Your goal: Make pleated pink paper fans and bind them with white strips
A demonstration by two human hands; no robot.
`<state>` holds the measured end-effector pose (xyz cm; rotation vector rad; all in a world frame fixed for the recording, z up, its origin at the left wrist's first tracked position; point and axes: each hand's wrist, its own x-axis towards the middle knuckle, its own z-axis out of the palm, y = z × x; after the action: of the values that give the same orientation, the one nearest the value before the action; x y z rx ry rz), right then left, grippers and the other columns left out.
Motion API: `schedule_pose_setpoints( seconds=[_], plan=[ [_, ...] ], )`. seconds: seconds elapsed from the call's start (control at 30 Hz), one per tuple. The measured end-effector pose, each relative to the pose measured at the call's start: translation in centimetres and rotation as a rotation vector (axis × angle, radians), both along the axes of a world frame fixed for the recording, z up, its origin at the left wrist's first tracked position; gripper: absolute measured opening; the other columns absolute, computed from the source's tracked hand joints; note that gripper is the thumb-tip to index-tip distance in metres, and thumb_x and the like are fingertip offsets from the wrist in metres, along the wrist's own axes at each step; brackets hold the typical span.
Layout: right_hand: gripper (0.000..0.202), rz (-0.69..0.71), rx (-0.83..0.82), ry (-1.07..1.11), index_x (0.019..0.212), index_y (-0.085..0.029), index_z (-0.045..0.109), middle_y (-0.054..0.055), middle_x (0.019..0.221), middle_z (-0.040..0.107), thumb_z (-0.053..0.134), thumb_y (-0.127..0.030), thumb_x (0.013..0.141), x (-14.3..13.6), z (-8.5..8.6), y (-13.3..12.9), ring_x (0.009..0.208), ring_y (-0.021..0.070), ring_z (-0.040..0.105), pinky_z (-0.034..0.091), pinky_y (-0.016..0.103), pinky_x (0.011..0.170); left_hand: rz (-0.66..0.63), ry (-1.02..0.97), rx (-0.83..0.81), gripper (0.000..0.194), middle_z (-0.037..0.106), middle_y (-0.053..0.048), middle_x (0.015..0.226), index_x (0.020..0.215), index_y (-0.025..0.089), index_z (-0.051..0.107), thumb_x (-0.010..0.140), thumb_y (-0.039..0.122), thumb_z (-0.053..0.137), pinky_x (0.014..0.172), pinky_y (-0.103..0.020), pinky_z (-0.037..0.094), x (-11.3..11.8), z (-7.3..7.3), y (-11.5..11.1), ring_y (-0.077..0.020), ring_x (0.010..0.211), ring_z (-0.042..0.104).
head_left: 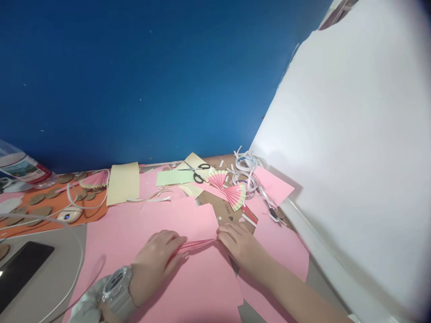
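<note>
A narrow strip of pleated pink paper [201, 244] stretches between my two hands, just above the large pink sheets [141, 224]. My left hand [161, 251] is closed around its left end, thumb below and fingers on top. At the other end, my right hand [240, 244] pinches the strip's tip with its fingers pressed together. Beyond the hands lie two joined paper fans [227, 190], pink with green-yellow edges. Black-handled scissors [198, 172] rest behind them on a pale green paper [173, 178].
At left are a black phone [25, 273], a white cable [81, 260], a bottle [25, 168] and brown discs on orange paper [90, 217]. Yellow paper [123, 184] lies at the back. Tape rolls [245, 163] and a pen [271, 208] lie right, beside a white panel [353, 134].
</note>
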<state>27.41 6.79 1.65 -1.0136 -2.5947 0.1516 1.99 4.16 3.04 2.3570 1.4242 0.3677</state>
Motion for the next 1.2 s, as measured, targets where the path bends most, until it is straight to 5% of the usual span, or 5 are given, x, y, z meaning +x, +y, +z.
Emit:
schedule_pose_setpoints(
  seconds=[0.3,0.5,0.7,0.9,1.2],
  plan=[
    [0.019,-0.009,-0.015,0.036,0.090,-0.016,0.054,0.008,0.098,0.058,0.036,-0.009,0.092,-0.1,0.1,0.1,0.089,0.0205,0.049,0.037,0.035,0.080,-0.008,-0.042,0.123,0.031,0.061,-0.009,0.102,0.120,0.018,0.052,0.091,0.028,0.045,0.086,-0.038,0.045,-0.5,-0.5,-0.1,-0.0216,0.096,0.053],
    [0.020,-0.007,-0.029,0.013,0.110,-0.017,0.051,0.006,0.094,0.059,0.043,-0.018,0.092,-1.1,0.0,0.3,0.087,0.0195,0.050,0.037,0.035,0.081,0.004,-0.113,0.112,0.026,0.059,-0.006,0.100,0.114,0.022,0.056,0.090,0.023,0.047,0.084,-0.036,0.046,-0.7,-1.2,0.0,-0.0204,0.095,0.051],
    [0.011,0.047,0.006,-0.030,0.084,-0.018,0.055,0.004,0.089,0.057,0.046,-0.018,0.091,-2.4,-0.3,0.4,0.083,0.0163,0.050,0.035,0.034,0.084,-0.023,-0.146,0.125,0.020,0.060,-0.004,0.100,0.104,0.023,0.059,0.090,0.018,0.047,0.085,-0.036,0.043,-0.5,-1.5,-0.3,-0.0193,0.096,0.051],
    [0.016,0.105,0.060,-0.084,0.085,-0.017,0.055,0.005,0.087,0.056,0.045,-0.005,0.084,-3.2,-0.9,-0.1,0.082,0.0173,0.048,0.035,0.033,0.080,0.002,-0.078,0.143,0.015,0.060,-0.005,0.098,0.101,0.022,0.057,0.089,0.019,0.048,0.084,-0.039,0.040,-0.6,-1.8,-0.8,-0.0200,0.092,0.052],
    [0.017,0.130,0.127,-0.116,0.094,-0.014,0.057,0.007,0.089,0.057,0.044,-0.006,0.086,-4.2,-1.3,-1.4,0.078,0.0181,0.047,0.034,0.034,0.072,-0.036,0.081,0.215,0.014,0.061,-0.003,0.089,0.089,0.021,0.060,0.085,0.011,0.051,0.075,-0.035,0.038,0.1,-2.2,-2.0,-0.0190,0.082,0.052]
  ],
)
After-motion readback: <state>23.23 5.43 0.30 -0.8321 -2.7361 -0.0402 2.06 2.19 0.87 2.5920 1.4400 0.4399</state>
